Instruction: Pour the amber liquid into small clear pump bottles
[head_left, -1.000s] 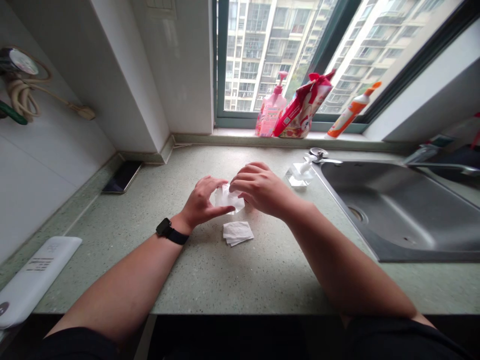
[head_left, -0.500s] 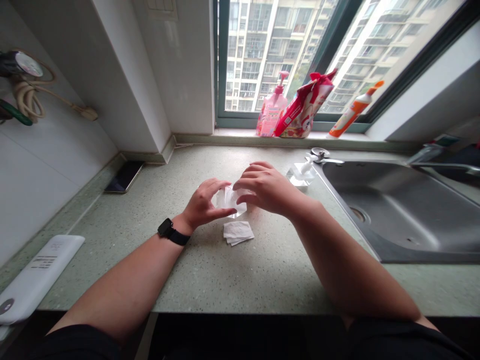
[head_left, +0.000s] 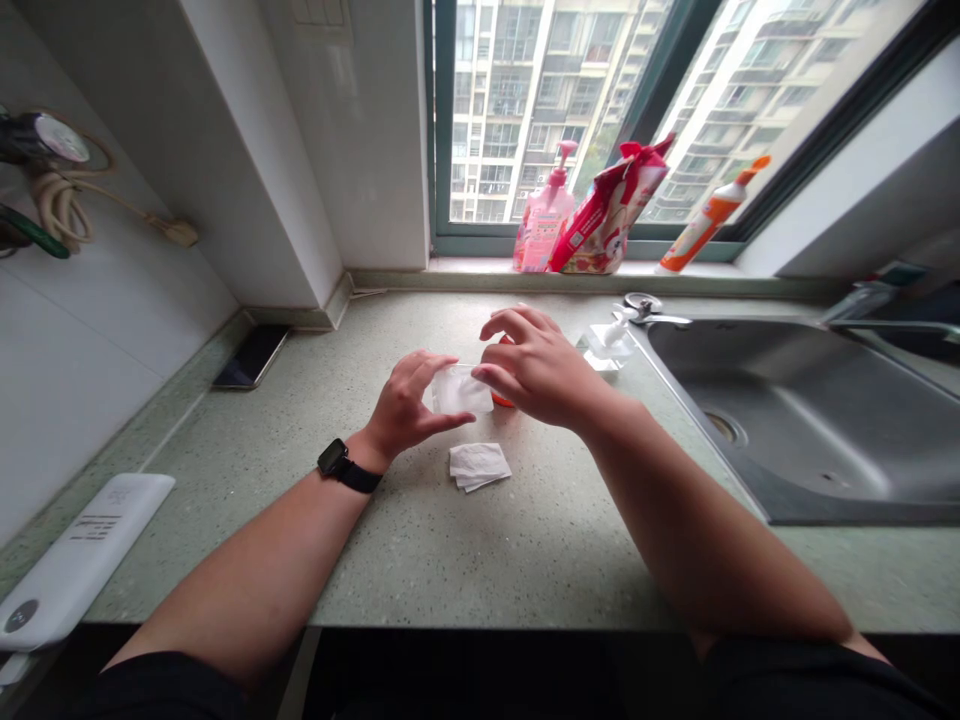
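Observation:
My left hand (head_left: 411, 402) grips a small translucent plastic container (head_left: 459, 388) between thumb and fingers, just above the counter. At the container's upper right corner, my right hand (head_left: 534, 365) has its thumb and curled forefinger against the rim, while the other fingers arch above. What sits between those fingertips is too small to make out. An orange object (head_left: 504, 401) shows in part behind the right hand, mostly hidden. Folded white tissue (head_left: 479, 466) lies on the counter in front of both hands.
The speckled green counter (head_left: 420, 570) holds a clear pump bottle (head_left: 606, 347) beside the steel sink (head_left: 757, 515). A phone (head_left: 253, 357) and a white power bank (head_left: 86, 555) lie at left. On the sill stand a pink pump bottle (head_left: 541, 230), a red bag (head_left: 611, 215) and an orange-white bottle (head_left: 701, 232).
The fingers of my right hand have lifted and shifted slightly right along the container's edge, baring more of the orange object. My left hand keeps its hold on the container.

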